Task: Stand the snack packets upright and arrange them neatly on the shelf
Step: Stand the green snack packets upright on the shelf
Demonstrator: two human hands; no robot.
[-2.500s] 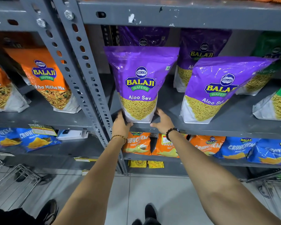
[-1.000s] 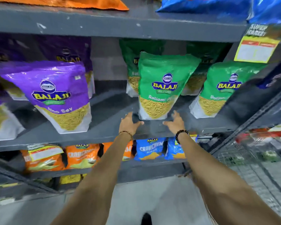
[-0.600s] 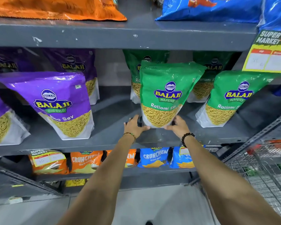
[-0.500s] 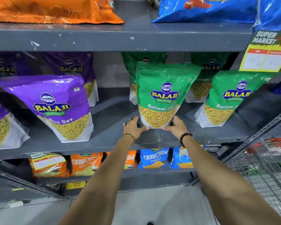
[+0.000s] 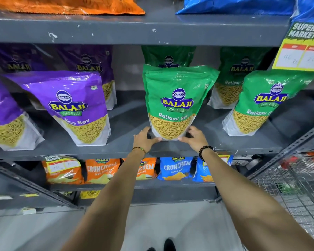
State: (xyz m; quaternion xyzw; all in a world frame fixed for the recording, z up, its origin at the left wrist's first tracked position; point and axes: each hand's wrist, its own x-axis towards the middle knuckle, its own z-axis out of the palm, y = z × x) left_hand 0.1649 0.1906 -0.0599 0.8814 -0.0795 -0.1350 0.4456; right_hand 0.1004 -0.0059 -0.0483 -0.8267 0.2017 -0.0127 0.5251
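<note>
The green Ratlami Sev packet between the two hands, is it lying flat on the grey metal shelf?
No, the green Ratlami Sev packet stands upright on the grey metal shelf, with the left hand and right hand at its base.

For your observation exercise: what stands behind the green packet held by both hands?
Behind the green packet stands another green packet; only its dark top with a logo shows. Its lower part is covered.

The sev packet [image 5: 174,102] is green above, with yellow strands showing below and a blue-and-yellow logo. Its neighbour [image 5: 74,107] is purple. The shelf [image 5: 127,142] is grey. Below, packets are orange [image 5: 101,170] and blue [image 5: 176,168]. The price tag [image 5: 301,53] is yellow, red and white.
</note>
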